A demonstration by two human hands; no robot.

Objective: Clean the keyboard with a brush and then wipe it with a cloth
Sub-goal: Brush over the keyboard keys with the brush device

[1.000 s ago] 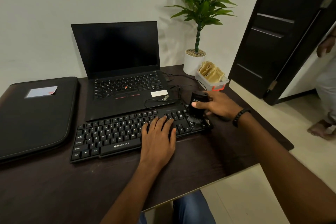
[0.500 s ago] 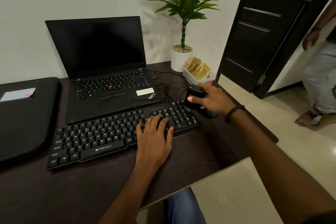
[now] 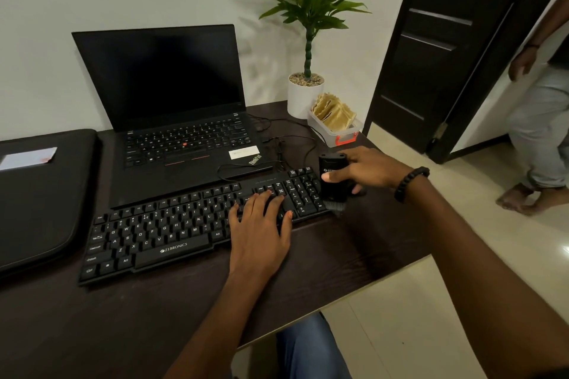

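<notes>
Currently brush [image 3: 333,183] gripped by right hand [image 3: 368,171] at keyboard [image 3: 197,224] end near desk's right edge; left hand [image 3: 261,221] flat, fingers spread on keys. Risk: debris swept onto floor, keys pressed.

Counts on the tabletop [image 3: 323,280]
One keyboard [image 3: 172,231], one brush [image 3: 333,181], one laptop [image 3: 172,108], one potted plant [image 3: 306,77], one plastic box [image 3: 337,129], one black case [image 3: 40,194], two hands.

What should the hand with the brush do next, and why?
Probably sweep the brush leftward across the keys. The right hand holds it upright with its bristles down at the right end of the keyboard, beside the number pad, so most rows look unbrushed. The left hand lies flat on the keys, steadying the keyboard, and may need to shift aside.
</notes>
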